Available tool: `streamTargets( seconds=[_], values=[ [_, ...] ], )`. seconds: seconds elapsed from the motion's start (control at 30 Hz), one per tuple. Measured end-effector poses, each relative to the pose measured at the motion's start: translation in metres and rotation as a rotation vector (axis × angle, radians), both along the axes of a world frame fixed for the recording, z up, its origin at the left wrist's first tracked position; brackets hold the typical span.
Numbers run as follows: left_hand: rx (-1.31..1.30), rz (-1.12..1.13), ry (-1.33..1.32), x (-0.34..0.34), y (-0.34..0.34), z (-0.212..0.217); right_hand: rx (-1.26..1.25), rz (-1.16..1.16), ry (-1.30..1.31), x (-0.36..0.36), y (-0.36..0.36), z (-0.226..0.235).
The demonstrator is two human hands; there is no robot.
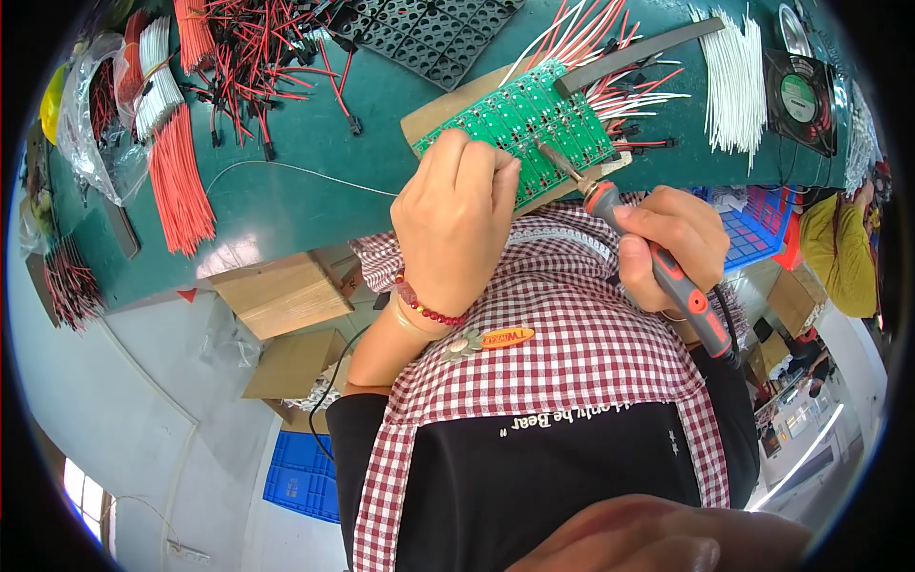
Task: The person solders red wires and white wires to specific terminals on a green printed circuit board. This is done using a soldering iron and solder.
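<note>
A green circuit board panel (572, 129) lies on the table in front of me, with rows of small parts. My right hand (679, 238) is closed round the grey and red handle of a soldering iron (602, 202), whose tip points at the middle of the panel. Over the panel's near left part, my left hand (456, 214) is pinched. A thin silvery solder wire (315, 173) runs from the left into that hand; its end is hidden by the fingers. Red and white wires (610, 95) stick out behind the panel, and a dark flat bar (648, 54) rests across its far right corner.
Beneath the panel is a brown board (440, 116). Bundles of red wires (181, 181) and white wires (734, 91) lie to either side. At the back are a black perforated tray (429, 38) and black-connector leads (272, 71). A small fan (801, 100) stands at the right.
</note>
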State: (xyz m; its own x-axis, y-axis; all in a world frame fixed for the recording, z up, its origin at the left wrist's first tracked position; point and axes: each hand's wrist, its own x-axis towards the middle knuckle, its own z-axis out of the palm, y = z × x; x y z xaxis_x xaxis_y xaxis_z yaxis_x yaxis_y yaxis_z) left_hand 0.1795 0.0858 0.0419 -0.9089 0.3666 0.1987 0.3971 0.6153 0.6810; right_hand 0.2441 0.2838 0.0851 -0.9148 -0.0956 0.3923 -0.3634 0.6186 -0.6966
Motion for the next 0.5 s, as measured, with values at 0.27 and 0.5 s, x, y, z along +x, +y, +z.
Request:
streamTargets(
  seconds=[0.27,0.5],
  values=[
    [-0.025,0.001,0.006,-0.001,0.006,0.000,0.018,0.051,-0.015,-0.008,0.007,0.005],
    [-0.063,-0.058,0.027,0.001,0.005,0.004,0.008,0.054,-0.037,-0.006,0.010,0.011]
  ],
)
